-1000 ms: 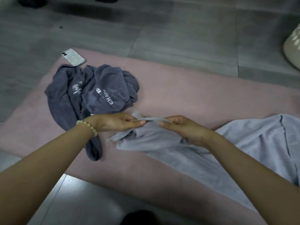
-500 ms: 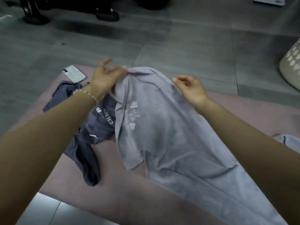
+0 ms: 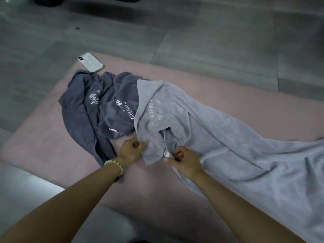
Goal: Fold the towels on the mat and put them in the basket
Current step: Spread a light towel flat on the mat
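Curled fingers of the left hand (image 3: 132, 150) and the right hand (image 3: 184, 159) pinch the near corner of one light grey towel (image 3: 228, 137) lying on the pink mat (image 3: 228, 88). Left of that towel sits a dark grey heap (image 3: 98, 109) showing two printed marks, with one phone (image 3: 91, 62) beyond

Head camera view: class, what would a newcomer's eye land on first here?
A pale grey towel sprawls across the pink mat from the middle to the right edge, with the left hand and right hand pinching its near end. Left of it lies a dark grey towel pile, partly overlapped, and a phone at the mat's far left corner.
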A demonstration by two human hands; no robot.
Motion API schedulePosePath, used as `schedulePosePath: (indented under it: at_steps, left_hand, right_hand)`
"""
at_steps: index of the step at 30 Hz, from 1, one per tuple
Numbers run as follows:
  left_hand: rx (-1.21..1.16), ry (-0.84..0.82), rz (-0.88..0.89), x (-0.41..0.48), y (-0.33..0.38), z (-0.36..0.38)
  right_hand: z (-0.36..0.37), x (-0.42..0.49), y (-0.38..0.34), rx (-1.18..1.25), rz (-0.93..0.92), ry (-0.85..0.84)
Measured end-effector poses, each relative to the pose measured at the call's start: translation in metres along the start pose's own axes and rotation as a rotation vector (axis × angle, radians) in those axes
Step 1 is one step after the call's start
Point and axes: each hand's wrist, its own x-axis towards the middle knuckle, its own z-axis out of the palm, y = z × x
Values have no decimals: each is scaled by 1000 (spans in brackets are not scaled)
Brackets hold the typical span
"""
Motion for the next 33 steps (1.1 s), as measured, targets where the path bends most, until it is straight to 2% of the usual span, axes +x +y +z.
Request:
schedulePosePath:
  at_steps: [2,5,7,10,12,15,17,21,24,27,30,33]
  left_hand:
    - [31,-37,-33,-2,-1,3]
    - [1,-113,-5,-14,4,5]
    - [-246,-91,-13,-20,8,-3]
    - [-581,95,-38,-33,27,-34]
    - [-684,157,-39,-40,41,-65]
    - [-729,126,-29,-50,47,-111]
    - [-654,135,-56,-53,39,-129]
    - [-478,169,-32,-57,46,-132]
    - [-442,72,102,-65,83,-111]
    - [-294,-50,254,-74,126,-62]
    - [-312,-249,331,-94,164,12]
    - [-362,-534,367,-123,187,85]
  right_hand:
    - [4,4,-1,-117,-18,45]
    - [-2,5,-4,-23,-112,43]
    - [-9,-3,-14,75,-203,16]
    - [-17,-27,-33,201,-327,-46]
    - [-17,-46,-38,227,-347,-194]
    - [-8,-69,-36,117,-149,-585]
    - [-3,-66,-24,-13,-50,-683]
    - [-13,-42,-14,188,29,-426]
    - [-39,-37,-20,425,127,-303]
    - [-76,-39,-13,661,191,-246]
    - [-110,-50,4,850,249,-173]
    - [-141,-67,33,1048,275,-75]
